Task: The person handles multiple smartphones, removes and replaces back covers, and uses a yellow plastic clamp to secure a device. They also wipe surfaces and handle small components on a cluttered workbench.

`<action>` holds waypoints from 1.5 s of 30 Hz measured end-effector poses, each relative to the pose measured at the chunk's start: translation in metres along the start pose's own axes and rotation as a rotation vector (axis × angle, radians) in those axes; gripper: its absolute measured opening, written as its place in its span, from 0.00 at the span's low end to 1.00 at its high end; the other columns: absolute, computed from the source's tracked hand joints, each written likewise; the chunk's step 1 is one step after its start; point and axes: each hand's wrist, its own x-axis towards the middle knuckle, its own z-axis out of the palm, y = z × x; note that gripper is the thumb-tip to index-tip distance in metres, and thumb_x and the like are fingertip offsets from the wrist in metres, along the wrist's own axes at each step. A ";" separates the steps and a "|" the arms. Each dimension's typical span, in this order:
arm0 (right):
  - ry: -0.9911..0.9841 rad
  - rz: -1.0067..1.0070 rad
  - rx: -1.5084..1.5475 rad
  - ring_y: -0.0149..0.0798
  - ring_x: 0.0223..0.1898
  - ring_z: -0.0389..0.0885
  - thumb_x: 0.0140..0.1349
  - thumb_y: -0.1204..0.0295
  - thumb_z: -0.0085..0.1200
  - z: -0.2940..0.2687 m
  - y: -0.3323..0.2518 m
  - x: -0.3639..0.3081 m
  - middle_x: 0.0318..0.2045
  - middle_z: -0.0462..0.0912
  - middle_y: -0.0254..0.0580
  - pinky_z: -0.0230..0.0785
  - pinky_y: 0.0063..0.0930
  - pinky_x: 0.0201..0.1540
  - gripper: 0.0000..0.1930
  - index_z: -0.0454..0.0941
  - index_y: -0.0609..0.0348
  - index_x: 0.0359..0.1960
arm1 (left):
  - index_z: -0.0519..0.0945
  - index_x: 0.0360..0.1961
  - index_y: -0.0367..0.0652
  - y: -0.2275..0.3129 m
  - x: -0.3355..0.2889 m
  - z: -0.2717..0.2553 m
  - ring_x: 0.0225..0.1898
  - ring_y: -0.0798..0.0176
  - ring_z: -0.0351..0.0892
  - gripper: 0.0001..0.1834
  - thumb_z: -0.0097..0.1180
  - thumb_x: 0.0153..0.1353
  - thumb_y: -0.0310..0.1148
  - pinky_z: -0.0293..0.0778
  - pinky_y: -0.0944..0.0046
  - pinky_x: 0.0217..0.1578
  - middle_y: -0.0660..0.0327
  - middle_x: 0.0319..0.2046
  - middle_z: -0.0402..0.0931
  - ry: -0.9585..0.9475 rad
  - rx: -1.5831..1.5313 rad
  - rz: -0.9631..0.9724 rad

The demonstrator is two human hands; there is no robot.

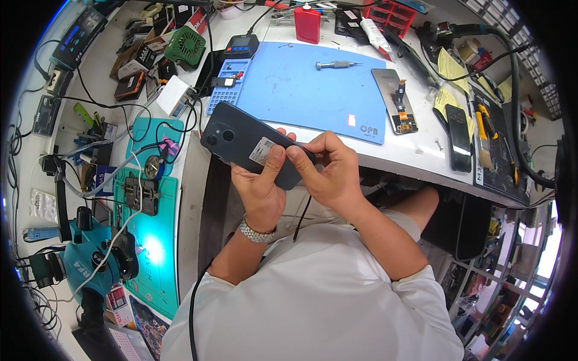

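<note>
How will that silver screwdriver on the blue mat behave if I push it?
The screwdriver may roll when nudged sideways, since its handle looks round. It is probably stiff and fairly heavy for its size, given the metallic sheen.

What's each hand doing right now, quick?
Left hand: holding the dark phone, thumb on its back.
Right hand: holding the same phone's right end.

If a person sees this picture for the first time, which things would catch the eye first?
Probably the dark phone, its back facing the camera, held by the left hand and the right hand in the middle. Then come the bright light spot on the green mat at lower left, beside the teal microscope, and the large blue mat at top centre.
</note>
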 end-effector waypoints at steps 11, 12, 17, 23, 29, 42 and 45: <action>-0.033 0.038 0.128 0.19 0.32 0.80 0.73 0.76 0.67 -0.002 0.008 0.001 0.34 0.88 0.38 0.74 0.18 0.33 0.08 0.79 0.66 0.39 | 0.72 0.68 0.40 -0.003 0.002 -0.006 0.57 0.54 0.88 0.27 0.65 0.70 0.16 0.87 0.50 0.61 0.49 0.54 0.85 0.008 0.079 0.032; -0.108 0.160 0.118 0.22 0.38 0.84 0.73 0.81 0.65 -0.008 0.008 0.001 0.40 0.89 0.38 0.79 0.19 0.40 0.05 0.79 0.66 0.45 | 0.71 0.68 0.40 0.000 0.005 -0.007 0.58 0.54 0.88 0.28 0.66 0.70 0.17 0.87 0.49 0.61 0.49 0.55 0.85 0.025 0.073 0.017; -0.273 0.329 0.606 0.25 0.45 0.85 0.75 0.78 0.63 -0.026 0.008 0.011 0.45 0.88 0.37 0.81 0.24 0.50 0.05 0.81 0.63 0.48 | 0.48 0.86 0.35 0.014 0.012 -0.013 0.83 0.31 0.53 0.56 0.56 0.75 0.64 0.54 0.31 0.81 0.33 0.81 0.55 -0.526 -0.092 -0.101; -0.453 0.439 1.066 0.36 0.59 0.85 0.76 0.71 0.65 -0.023 0.013 -0.004 0.59 0.86 0.44 0.77 0.34 0.65 0.19 0.80 0.69 0.63 | 0.61 0.78 0.33 0.012 0.017 -0.020 0.67 0.40 0.80 0.54 0.79 0.62 0.48 0.68 0.34 0.75 0.37 0.67 0.75 -0.568 0.252 0.089; -0.459 0.371 1.008 0.29 0.44 0.81 0.69 0.78 0.64 -0.029 0.007 -0.018 0.42 0.81 0.31 0.75 0.28 0.43 0.06 0.83 0.64 0.45 | 0.66 0.68 0.32 0.003 0.022 -0.002 0.49 0.57 0.82 0.33 0.68 0.70 0.36 0.71 0.44 0.72 0.56 0.44 0.78 -0.731 -0.108 -0.173; -0.233 0.223 -0.196 0.42 0.41 0.91 0.65 0.72 0.72 -0.303 -0.027 -0.065 0.38 0.92 0.48 0.83 0.37 0.45 0.10 0.88 0.65 0.43 | 0.74 0.62 0.21 -0.072 -0.026 0.071 0.44 0.49 0.85 0.28 0.68 0.73 0.34 0.86 0.49 0.48 0.43 0.47 0.83 -0.322 0.376 -0.342; -0.019 0.191 -0.271 0.42 0.41 0.92 0.66 0.71 0.70 -0.399 -0.033 -0.099 0.38 0.93 0.46 0.83 0.36 0.45 0.09 0.89 0.63 0.42 | 0.74 0.63 0.22 -0.093 -0.043 0.096 0.47 0.47 0.85 0.29 0.70 0.72 0.33 0.86 0.46 0.50 0.42 0.48 0.83 -0.356 0.401 -0.327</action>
